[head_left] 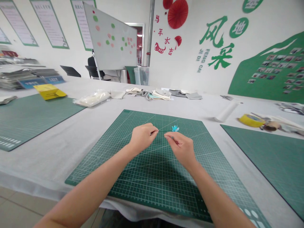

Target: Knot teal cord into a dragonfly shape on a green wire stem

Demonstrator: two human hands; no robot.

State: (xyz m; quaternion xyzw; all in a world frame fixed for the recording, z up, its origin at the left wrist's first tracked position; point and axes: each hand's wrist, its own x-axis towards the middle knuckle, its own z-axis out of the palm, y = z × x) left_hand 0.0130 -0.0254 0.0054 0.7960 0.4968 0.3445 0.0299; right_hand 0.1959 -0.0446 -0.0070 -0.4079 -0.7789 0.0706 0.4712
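Note:
Both of my hands hover over the middle of a green cutting mat [152, 177]. My left hand [142, 137] is closed in a pinch on one end of a thin wire or thread. My right hand [181, 148] is closed in a pinch on a thin stem. A small light-blue paper flower [175, 128] sits just above my right fingertips, at the top of that stem. The two pinches are a few centimetres apart, and a fine strand seems to run between them.
A second cutting mat [28, 117] lies at left with a yellow box [49, 91] behind it, a third mat [273, 158] at right. A white roll [225, 112], yellow tape [251, 120], a plastic bag [91, 98] and fabric pieces [161, 93] lie farther back. A whiteboard [111, 41] stands behind.

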